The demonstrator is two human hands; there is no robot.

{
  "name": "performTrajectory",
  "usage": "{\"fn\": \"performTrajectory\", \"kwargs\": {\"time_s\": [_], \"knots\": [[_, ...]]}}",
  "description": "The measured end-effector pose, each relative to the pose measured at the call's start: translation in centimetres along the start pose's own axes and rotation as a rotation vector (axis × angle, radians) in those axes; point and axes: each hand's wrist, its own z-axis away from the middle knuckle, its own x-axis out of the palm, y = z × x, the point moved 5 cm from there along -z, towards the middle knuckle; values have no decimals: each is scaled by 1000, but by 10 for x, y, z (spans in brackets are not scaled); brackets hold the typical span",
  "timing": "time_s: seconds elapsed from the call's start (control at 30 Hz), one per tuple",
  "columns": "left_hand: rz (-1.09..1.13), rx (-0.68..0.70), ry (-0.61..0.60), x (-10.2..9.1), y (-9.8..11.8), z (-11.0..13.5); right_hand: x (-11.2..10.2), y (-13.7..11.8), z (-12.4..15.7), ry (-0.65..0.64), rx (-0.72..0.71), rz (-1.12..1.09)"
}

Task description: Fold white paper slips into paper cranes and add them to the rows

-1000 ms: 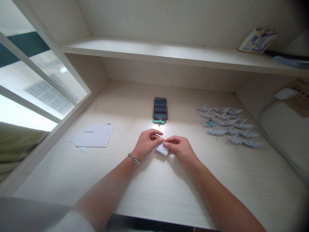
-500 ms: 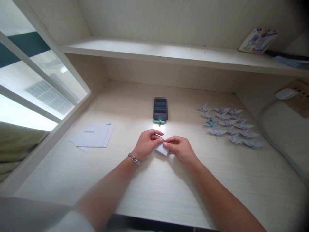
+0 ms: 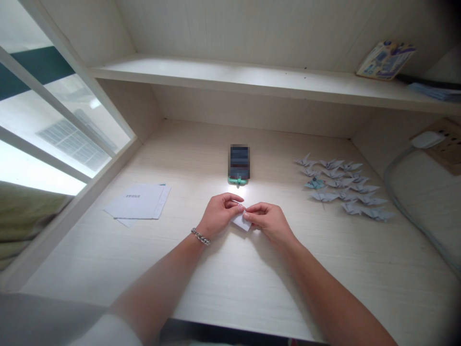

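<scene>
A small folded piece of white paper (image 3: pixel 242 222) is held between my two hands, low over the middle of the desk. My left hand (image 3: pixel 224 211) pinches its upper left part between thumb and fingers. My right hand (image 3: pixel 268 219) grips the right side, thumb and forefinger close to the left thumb. My fingers cover most of the upper folds. To the right, several folded paper cranes (image 3: pixel 347 182) stand in rows, mostly white, and one of them is a turquoise crane (image 3: pixel 315 183).
A phone (image 3: pixel 239 162) with a green stand or clip (image 3: pixel 237 181) lies beyond my hands. Flat white paper sheets (image 3: pixel 139 202) lie at the left. A shelf (image 3: pixel 234 74) spans the back, with a colourful packet (image 3: pixel 385 60). A cable (image 3: pixel 403 209) runs from the right wall socket.
Both hands stay almost in the same place. The folded paper has shifted very slightly between my fingers.
</scene>
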Motion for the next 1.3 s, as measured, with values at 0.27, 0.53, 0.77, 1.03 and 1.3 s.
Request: {"fn": "performTrajectory", "kwargs": {"time_s": [0.27,0.53,0.77,1.03,1.3], "knots": [[4,9,-2,0,0,0,1,-2,0,-12,5,6],[19,-2,-18,1,1,1,1,-2,1,-24,-17,37],[64,-21,-6,1,3,1,-1,0,-1,-28,-29,42],[100,-40,2,1,0,-3,0,1,-2,-37,-43,13],[-6,29,-10,0,5,2,1,-2,0,-41,-94,95]]}}
